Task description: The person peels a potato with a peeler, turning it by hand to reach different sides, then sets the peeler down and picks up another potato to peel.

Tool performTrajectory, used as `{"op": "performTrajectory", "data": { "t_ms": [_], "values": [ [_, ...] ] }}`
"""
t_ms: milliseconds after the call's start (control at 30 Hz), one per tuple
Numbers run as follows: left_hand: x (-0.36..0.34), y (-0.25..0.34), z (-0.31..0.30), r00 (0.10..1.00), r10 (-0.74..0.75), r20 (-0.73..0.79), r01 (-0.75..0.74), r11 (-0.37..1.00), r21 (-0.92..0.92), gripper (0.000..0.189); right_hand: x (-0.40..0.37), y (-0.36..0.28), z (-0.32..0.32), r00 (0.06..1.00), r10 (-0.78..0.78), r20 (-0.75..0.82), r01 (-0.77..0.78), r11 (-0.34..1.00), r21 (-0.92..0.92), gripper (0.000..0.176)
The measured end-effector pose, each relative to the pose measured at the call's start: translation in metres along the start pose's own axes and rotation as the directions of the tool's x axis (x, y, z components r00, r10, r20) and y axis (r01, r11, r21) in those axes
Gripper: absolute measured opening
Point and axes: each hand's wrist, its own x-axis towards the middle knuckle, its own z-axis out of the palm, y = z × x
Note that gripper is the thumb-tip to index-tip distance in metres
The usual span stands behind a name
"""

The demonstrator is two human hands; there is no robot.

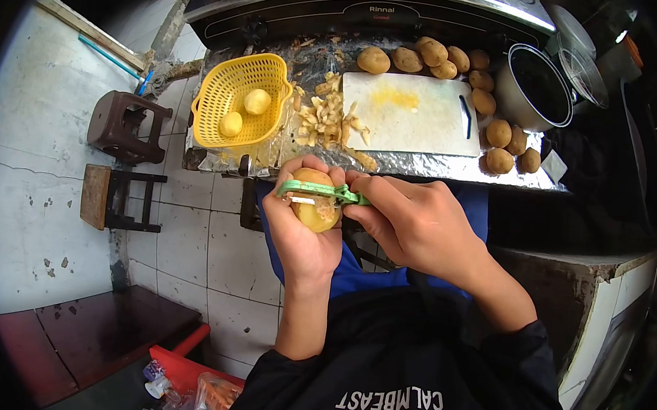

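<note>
My left hand is wrapped round a partly peeled potato, just in front of the counter's edge. Pale flesh shows on its lower part, and brown skin remains near the top. My right hand grips the handle of a green peeler, whose head lies across the potato. Beyond my hands, a heap of potato peelings lies beside a white cutting board with a yellow stain. To the left, a yellow basket holds two peeled potatoes.
Several unpeeled potatoes sit behind and right of the board. A metal pot stands at the right, near a wire strainer. Foil covers the counter's front edge. Stools stand on the tiled floor at left.
</note>
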Motion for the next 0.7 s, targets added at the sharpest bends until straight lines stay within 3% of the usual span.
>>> {"op": "performTrajectory", "data": {
  "t_ms": [100, 267, 567, 700],
  "values": [
    [0.002, 0.001, 0.001, 1.0, 0.015, -0.027, -0.013, 0.996, 0.091, 0.04, 0.003, 0.004, 0.002, 1.0, 0.008, 0.002, -0.008, 1.0, -0.005, 0.02],
    [0.006, 0.003, -0.006, 1.0, -0.012, 0.001, 0.012, 0.999, -0.043, 0.036, 0.003, 0.008, 0.006, 1.0, 0.008, 0.022, -0.007, 1.0, -0.015, 0.02],
    [0.022, -0.015, -0.037, 0.999, -0.035, 0.025, 0.035, 0.999, 0.016, 0.042, 0.013, 0.019, 0.01, 0.999, 0.047, 0.025, -0.046, 0.998, -0.044, 0.021],
    [0.023, -0.013, -0.016, 0.999, 0.017, -0.032, -0.014, 0.995, 0.097, 0.045, 0.018, 0.025, 0.011, 0.994, 0.092, 0.063, -0.091, 0.995, -0.031, 0.023]
  ]
}}
